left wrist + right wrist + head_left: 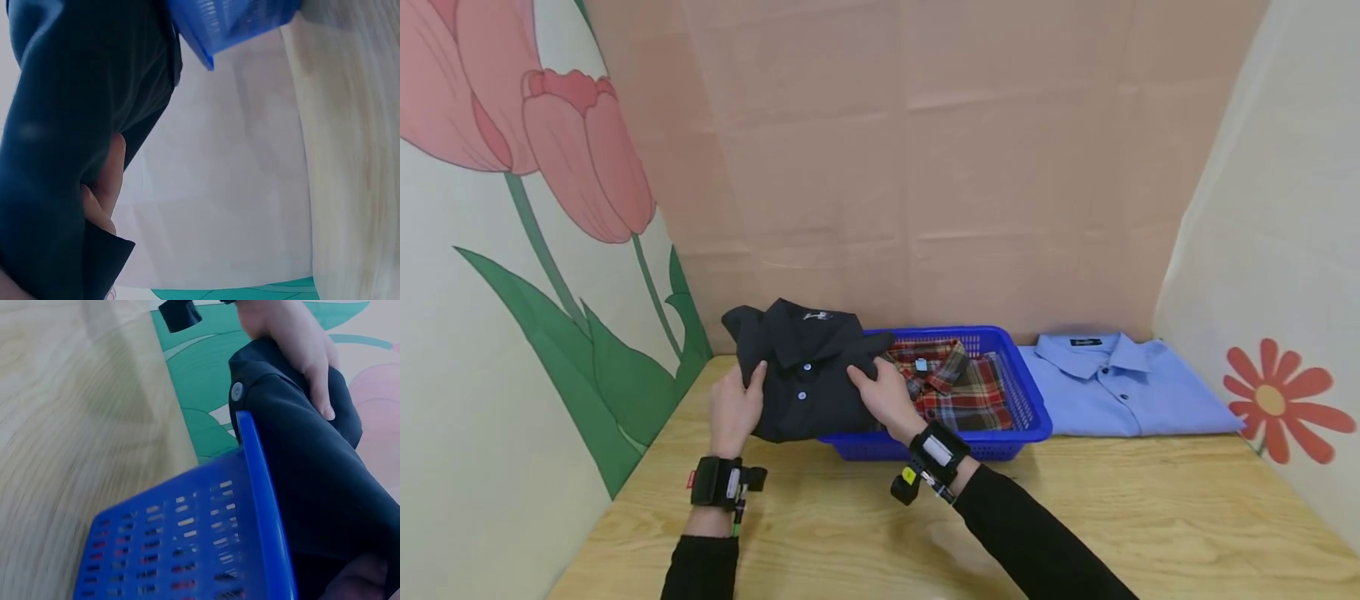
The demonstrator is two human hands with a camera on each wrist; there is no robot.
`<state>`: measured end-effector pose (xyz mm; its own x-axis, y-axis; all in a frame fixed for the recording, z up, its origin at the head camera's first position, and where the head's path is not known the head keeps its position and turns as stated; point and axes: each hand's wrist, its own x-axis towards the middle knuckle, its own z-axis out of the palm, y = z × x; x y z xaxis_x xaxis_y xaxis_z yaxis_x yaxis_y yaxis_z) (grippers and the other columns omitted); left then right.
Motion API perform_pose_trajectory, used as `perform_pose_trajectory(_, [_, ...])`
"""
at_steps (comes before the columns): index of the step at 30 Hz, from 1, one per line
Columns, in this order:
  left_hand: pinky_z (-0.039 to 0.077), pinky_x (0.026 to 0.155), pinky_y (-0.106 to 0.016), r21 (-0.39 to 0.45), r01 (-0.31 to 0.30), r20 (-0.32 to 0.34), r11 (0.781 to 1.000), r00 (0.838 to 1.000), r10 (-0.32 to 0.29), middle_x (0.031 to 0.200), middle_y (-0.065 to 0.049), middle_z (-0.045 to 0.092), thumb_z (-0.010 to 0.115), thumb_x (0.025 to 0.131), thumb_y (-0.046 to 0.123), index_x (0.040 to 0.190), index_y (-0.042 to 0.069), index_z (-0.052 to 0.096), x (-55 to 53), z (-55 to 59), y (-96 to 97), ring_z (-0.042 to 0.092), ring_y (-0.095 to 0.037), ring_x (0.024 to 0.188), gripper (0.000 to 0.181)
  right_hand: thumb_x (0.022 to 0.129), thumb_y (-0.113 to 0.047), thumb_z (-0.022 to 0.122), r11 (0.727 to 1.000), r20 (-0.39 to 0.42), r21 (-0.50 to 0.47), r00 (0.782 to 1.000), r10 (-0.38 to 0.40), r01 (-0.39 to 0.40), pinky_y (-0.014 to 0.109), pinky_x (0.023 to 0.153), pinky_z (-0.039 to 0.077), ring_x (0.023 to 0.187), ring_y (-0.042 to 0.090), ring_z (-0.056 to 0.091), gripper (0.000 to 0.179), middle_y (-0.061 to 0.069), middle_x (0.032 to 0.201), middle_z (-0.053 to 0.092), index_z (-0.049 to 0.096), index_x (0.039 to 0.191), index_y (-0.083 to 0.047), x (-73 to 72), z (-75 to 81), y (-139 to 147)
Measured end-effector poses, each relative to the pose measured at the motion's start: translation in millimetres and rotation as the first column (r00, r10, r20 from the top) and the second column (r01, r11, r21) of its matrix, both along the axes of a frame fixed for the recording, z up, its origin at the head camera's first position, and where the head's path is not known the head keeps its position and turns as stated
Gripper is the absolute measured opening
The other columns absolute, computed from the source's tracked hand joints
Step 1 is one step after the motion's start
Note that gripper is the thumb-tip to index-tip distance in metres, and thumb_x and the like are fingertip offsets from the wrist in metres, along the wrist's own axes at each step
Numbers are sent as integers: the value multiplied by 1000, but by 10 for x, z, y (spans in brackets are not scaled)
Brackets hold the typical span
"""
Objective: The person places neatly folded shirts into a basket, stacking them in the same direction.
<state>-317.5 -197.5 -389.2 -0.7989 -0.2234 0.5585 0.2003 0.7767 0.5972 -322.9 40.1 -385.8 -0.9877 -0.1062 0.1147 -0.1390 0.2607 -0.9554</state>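
Observation:
Both hands hold a folded black collared shirt (pixel 797 375) over the left end of a blue plastic basket (pixel 1037 421). At the shirt's left side, my left hand (pixel 736 408) grips the cloth, thumb in front; its fingers (pixel 109 178) show behind the fabric in the left wrist view. My right hand (pixel 887 396) pinches the shirt's right side, with the thumb on the front. Inside the basket lies a folded red plaid shirt (pixel 970 396), partly covered by the black one. White buttons and a collar label show on the black shirt.
A folded light blue shirt (pixel 1120 392) lies to the right of the basket on the wooden table (pixel 850 533). Brown paper (pixel 910 167) covers the back, and side panels carry painted flowers. A wrist camera (pixel 906 487) is strapped to each arm.

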Motion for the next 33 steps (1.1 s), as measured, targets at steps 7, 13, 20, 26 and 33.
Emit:
perform_pose_trajectory(7, [34,61,-34,30,36,-28,999,999,-35,69,-13,54,54,101,33,79,2,58,-15,65,156,51,-28,66,38,102,-38,51,1000,-52,-5,999,14,-14,45,96,50,114,27,63,49,10,132,60,45,145,-14,12,30,214])
perform_pose_trajectory(13, [34,56,-32,51,95,-57,994,994,-92,63,-7,47,53,102,32,79,2,57,-28,36,311,47,-24,59,37,101,-41,51,1000,-90,22,996,12,-10,40,85,54,99,22,68,41,8,118,67,53,136,-18,-20,42,435])
perform_pose_trajectory(20, [35,53,-29,88,164,-65,982,985,-159,62,-5,44,50,103,31,82,3,56,-40,-14,512,47,-20,57,35,101,-43,51,992,-162,119,987,-11,30,35,75,54,86,19,68,37,8,104,70,60,122,-15,-41,11,746])
perform_pose_trajectory(26, [38,53,-32,94,149,-55,984,988,-145,64,-10,52,49,104,32,88,2,59,-68,-35,721,52,-24,58,36,100,-45,52,991,-197,118,980,-32,56,35,64,52,70,20,66,35,10,88,68,62,107,-12,-53,-26,989])
perform_pose_trajectory(33, [48,65,-42,71,192,5,979,981,-192,84,-23,67,44,105,34,95,1,62,-138,-40,938,65,-36,77,38,99,-47,52,989,-211,128,976,-52,80,35,65,53,72,20,68,38,11,92,68,62,109,-12,-61,-17,1256])
